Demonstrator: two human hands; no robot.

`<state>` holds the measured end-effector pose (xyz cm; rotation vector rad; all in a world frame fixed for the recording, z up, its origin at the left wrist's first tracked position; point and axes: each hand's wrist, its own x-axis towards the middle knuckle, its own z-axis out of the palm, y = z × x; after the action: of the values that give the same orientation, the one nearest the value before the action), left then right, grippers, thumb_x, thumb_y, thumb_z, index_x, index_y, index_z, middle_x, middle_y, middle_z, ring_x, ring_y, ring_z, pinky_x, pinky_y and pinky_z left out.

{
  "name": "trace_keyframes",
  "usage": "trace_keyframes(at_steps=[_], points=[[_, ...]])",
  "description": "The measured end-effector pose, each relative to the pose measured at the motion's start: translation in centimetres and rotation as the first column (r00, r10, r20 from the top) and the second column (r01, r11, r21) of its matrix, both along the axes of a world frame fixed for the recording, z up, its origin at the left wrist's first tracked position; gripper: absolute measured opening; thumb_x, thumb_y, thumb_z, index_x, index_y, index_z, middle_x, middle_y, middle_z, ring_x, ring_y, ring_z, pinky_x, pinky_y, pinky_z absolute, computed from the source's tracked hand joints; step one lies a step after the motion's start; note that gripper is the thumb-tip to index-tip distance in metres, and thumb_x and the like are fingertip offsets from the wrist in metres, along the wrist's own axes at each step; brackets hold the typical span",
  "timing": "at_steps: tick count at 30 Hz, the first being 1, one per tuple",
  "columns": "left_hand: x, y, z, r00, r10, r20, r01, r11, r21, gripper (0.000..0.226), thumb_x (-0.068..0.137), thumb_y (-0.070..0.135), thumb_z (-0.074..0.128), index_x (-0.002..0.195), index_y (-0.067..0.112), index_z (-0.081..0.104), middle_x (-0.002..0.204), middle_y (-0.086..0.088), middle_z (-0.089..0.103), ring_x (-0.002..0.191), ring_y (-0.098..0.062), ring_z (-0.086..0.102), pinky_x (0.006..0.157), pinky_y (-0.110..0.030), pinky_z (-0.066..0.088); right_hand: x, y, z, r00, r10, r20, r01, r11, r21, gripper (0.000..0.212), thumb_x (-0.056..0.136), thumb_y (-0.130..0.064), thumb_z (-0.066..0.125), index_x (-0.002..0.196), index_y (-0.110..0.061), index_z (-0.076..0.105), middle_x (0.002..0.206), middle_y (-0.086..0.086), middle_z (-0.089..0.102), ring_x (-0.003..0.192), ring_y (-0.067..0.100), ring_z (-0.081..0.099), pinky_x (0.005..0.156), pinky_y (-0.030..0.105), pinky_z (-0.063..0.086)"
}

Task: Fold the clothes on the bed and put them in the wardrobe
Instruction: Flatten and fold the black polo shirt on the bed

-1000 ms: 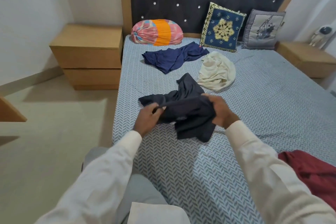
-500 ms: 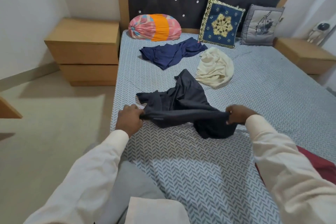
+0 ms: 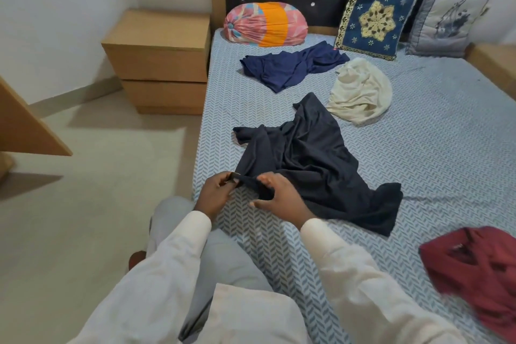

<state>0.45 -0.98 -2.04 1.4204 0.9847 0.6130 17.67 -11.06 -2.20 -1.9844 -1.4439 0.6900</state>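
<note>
A dark grey garment (image 3: 312,165) lies crumpled near the left edge of the bed (image 3: 435,153). My left hand (image 3: 216,194) pinches its near corner. Close beside it, my right hand (image 3: 279,195) holds the same bunched edge with fingers curled over the cloth. Further up the bed lie a navy blue garment (image 3: 290,65) and a cream garment (image 3: 360,92). A dark red garment (image 3: 480,274) lies at the lower right of the bed. The wardrobe is out of sight.
A striped pink and orange bolster (image 3: 265,24), a blue embroidered cushion (image 3: 375,15) and a grey cushion (image 3: 446,24) lean at the dark headboard. A wooden nightstand (image 3: 159,61) stands left of the bed, another at the far right. A wooden panel edge (image 3: 25,126) juts in at left.
My hands, spread wide apart along the dark garment's edge half a second ago, have come together at its near left corner. The garment now lies flatter on the bed.
</note>
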Motion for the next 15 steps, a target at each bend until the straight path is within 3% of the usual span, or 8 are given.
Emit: trace_keyframes(at_steps=[3, 5, 8, 10, 12, 15], points=[[-0.5, 0.2, -0.3, 1.000, 0.011, -0.006, -0.011, 0.999, 0.036, 0.015, 0.094, 0.015, 0.062, 0.094, 0.003, 0.071, 0.094, -0.020, 0.069, 0.081, -0.017, 0.062, 0.070, -0.033, 0.048, -2.2, 1.1, -0.4, 1.000, -0.020, 0.007, 0.019, 0.995, 0.102, 0.029, 0.083, -0.039, 0.070, 0.109, -0.029, 0.061, 0.102, -0.011, 0.064, 0.096, 0.008, 0.060, 0.082, 0.028, 0.049], [-0.7, 0.2, -0.4, 1.000, 0.017, 0.014, -0.018, 0.998, 0.056, 0.018, 0.091, 0.018, 0.067, 0.091, 0.001, 0.072, 0.087, -0.018, 0.069, 0.078, -0.017, 0.062, 0.071, -0.034, 0.047, -2.4, 1.6, -0.1, 0.994, -0.065, -0.082, 0.076, 0.988, 0.134, 0.011, 0.092, -0.032, 0.063, 0.101, -0.027, 0.064, 0.095, -0.012, 0.068, 0.089, 0.006, 0.063, 0.079, 0.027, 0.049], [-0.8, 0.1, -0.2, 0.993, 0.098, 0.067, -0.099, 0.995, 0.006, 0.016, 0.089, 0.016, 0.069, 0.104, 0.014, 0.073, 0.098, -0.004, 0.072, 0.087, -0.012, 0.067, 0.071, -0.026, 0.051, -1.7, 2.0, 0.8, 0.977, -0.055, -0.207, 0.084, 0.988, 0.133, 0.014, 0.096, -0.026, 0.060, 0.107, -0.022, 0.068, 0.101, -0.012, 0.070, 0.095, 0.002, 0.064, 0.085, 0.016, 0.047], [-0.8, -0.1, 0.1, 0.985, 0.119, 0.126, -0.114, 0.992, -0.053, 0.021, 0.090, 0.011, 0.067, 0.110, 0.016, 0.070, 0.095, 0.000, 0.069, 0.084, -0.010, 0.065, 0.066, -0.023, 0.052, -1.4, 2.0, 1.1, 0.970, -0.048, -0.240, 0.078, 0.990, 0.120, 0.013, 0.097, -0.023, 0.059, 0.104, -0.022, 0.069, 0.092, -0.013, 0.068, 0.086, 0.000, 0.061, 0.079, 0.015, 0.045], [-0.7, -0.3, 0.2, 0.977, 0.146, 0.153, -0.133, 0.987, -0.088, 0.020, 0.089, 0.008, 0.067, 0.109, 0.011, 0.069, 0.094, -0.004, 0.068, 0.082, -0.010, 0.063, 0.063, -0.022, 0.052, -1.3, 2.1, 1.0, 0.961, -0.069, -0.267, 0.101, 0.989, 0.110, 0.010, 0.096, -0.024, 0.059, 0.100, -0.024, 0.068, 0.083, -0.012, 0.064, 0.078, 0.001, 0.057, 0.076, 0.018, 0.044], [-0.7, -0.3, 0.4, 0.971, 0.197, 0.139, -0.181, 0.976, -0.118, 0.012, 0.090, 0.008, 0.066, 0.101, 0.005, 0.070, 0.089, -0.006, 0.070, 0.077, -0.012, 0.062, 0.062, -0.024, 0.053, -1.2, 2.3, 0.2, 0.960, -0.087, -0.266, 0.121, 0.986, 0.111, 0.008, 0.095, -0.027, 0.059, 0.096, -0.030, 0.067, 0.091, -0.005, 0.067, 0.089, 0.010, 0.061, 0.085, 0.028, 0.047]])
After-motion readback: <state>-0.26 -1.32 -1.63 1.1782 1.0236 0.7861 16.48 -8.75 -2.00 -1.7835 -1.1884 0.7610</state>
